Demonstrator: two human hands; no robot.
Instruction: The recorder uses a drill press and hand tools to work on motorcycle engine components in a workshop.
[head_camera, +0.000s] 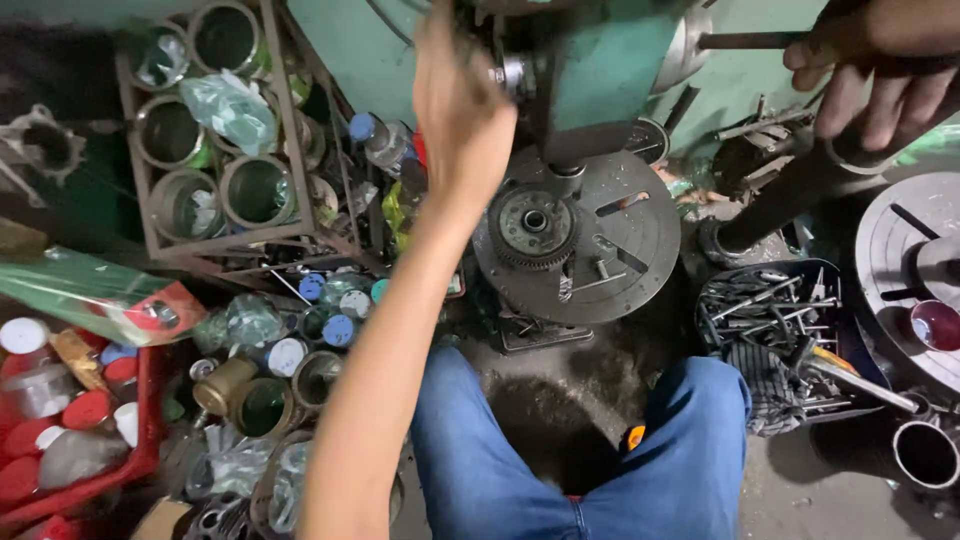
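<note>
The toothed gear (535, 226) sat at the centre of the round slotted plate (585, 232), under the green drill head (590, 75). The right hand (880, 70), at two o'clock, gripped the feed handle (750, 40); the left hand (455, 105), at eleven o'clock, touched the head, grip unclear. Feeding slowly, fingers away from the spindle, seemed wise.

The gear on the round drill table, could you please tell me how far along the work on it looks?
Done: the gear lies flat on the slotted round table under the green machine head. In hand: the left hand reaches the head's side; the right hand grips the feed handle. Left: whether cutting has begun cannot be told.
</note>
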